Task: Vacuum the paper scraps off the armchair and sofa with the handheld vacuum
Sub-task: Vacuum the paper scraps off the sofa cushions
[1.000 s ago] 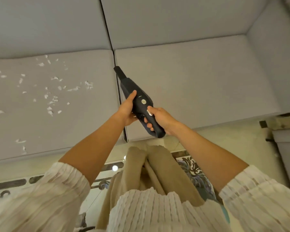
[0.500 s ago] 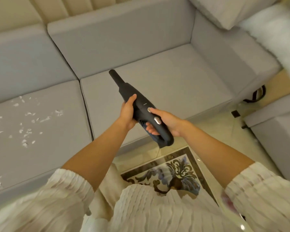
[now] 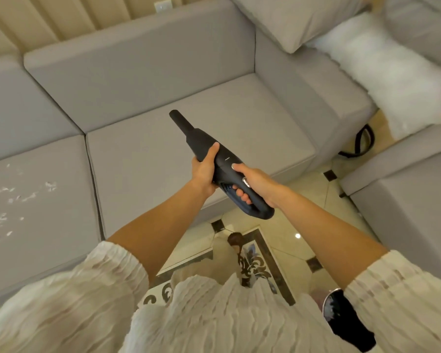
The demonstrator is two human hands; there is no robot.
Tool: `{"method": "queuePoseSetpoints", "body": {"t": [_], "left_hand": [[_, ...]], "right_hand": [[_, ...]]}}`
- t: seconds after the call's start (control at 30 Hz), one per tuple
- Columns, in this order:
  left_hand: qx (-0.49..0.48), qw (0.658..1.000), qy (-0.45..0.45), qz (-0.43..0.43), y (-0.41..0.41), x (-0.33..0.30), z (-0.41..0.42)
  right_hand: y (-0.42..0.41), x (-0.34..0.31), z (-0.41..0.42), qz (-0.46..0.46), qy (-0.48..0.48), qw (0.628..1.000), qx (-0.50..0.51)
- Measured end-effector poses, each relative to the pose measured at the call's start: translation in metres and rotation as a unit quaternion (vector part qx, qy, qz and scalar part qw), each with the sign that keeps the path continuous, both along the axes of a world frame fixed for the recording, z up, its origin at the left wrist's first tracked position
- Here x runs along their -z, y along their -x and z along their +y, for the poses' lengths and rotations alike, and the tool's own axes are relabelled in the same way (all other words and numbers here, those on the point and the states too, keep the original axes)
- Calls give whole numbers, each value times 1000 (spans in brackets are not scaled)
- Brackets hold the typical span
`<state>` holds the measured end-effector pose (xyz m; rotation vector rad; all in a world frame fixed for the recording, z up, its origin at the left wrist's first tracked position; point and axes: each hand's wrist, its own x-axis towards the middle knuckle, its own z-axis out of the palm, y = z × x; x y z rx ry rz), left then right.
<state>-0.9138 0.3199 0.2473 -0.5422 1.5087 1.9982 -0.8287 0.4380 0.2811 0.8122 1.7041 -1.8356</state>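
Both hands grip the rigid black vacuum (image 3: 214, 161) in the air above the sofa (image 3: 189, 138), right hand (image 3: 255, 184) around the rear loop handle, left hand (image 3: 204, 171) steadying the body; it looks light, hard and easily steered toward the flimsy paper scraps (image 3: 15, 200) lying far left.

Matt black plastic is seen on the handheld vacuum (image 3: 206, 146); smooth grey woven cloth covers the sofa (image 3: 163, 149) beneath it, glossy polished tile (image 3: 313, 197) lies below the grip.
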Motion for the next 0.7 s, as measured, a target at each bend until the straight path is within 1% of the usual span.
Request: {"method": "queuePoseSetpoints", "body": {"t": [0.1,0.33,0.43,0.6,0.7], "left_hand": [[5,1000,-14,-10,15,2,27],[-36,998,-38,-28,72,18,105],[-55,997,-36,-29,89,19,141],[-67,998,-16,-12,101,7,193],[-84,996,-23,-9,98,3,225]], "right_hand": [[15,1,23,7,-27,1000,12],[80,1,97,-12,-81,997,-8],[98,-2,132,-6,-90,996,-15],[106,-10,180,7,-80,997,8],[106,-15,218,6,-80,997,-16]]}}
